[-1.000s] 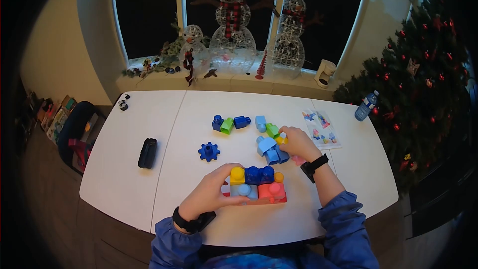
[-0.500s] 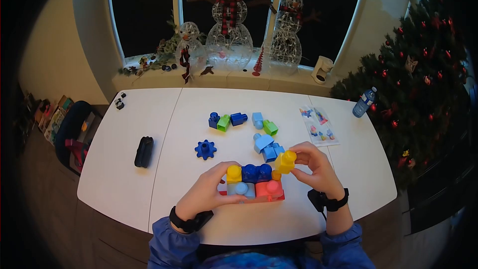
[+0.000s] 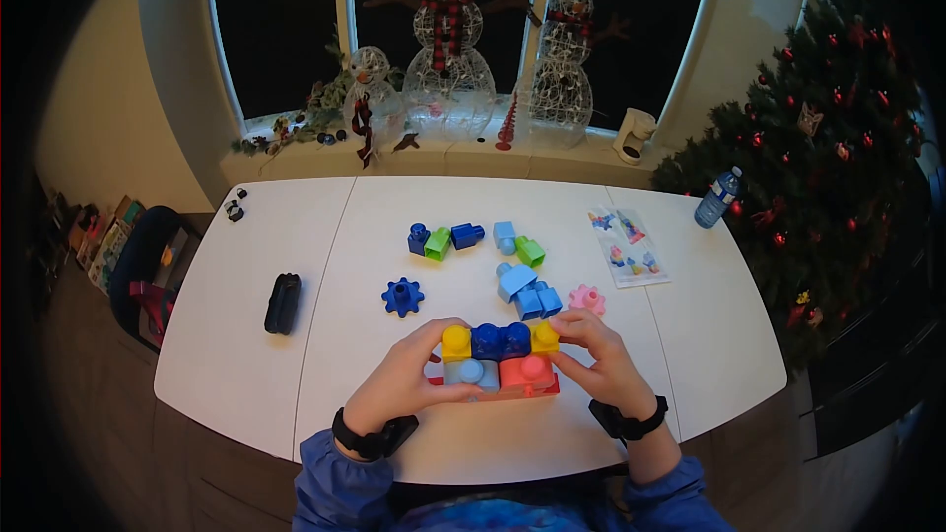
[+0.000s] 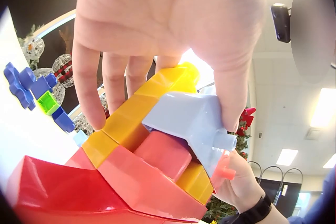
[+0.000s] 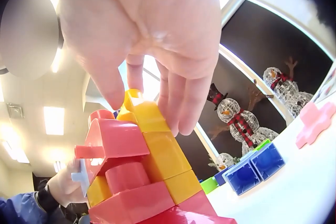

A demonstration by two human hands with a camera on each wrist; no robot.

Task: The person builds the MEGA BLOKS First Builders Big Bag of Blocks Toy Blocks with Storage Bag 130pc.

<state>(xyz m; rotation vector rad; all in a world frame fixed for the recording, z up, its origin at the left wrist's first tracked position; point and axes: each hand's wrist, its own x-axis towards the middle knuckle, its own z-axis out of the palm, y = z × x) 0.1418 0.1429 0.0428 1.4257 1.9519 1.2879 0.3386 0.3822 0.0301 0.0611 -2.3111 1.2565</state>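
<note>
We list 1 white table (image 3: 232,365), seamed. On it, near edge, ctr.: 1 multicol. block build (image 3: 514,372). Mid: 1 dk. blue gear pc. (image 3: 403,298), 1 cluster of blue blocks (image 3: 537,302), 1 pink gear pc. (image 3: 587,299). Behind: 2 dk. blue blocks (image 3: 467,235) w/ 1 green block (image 3: 437,243) btwn.; 1 lt. blue block (image 3: 505,235) beside 2nd green block (image 3: 530,252). Far R: printed sheet (image 3: 631,248), water btl. (image 3: 716,199). L: blk. case (image 3: 283,302); sm. dk. items (image 3: 235,209), far cnr.

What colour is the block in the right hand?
The block is yellow; the right wrist view shows it best.
</note>
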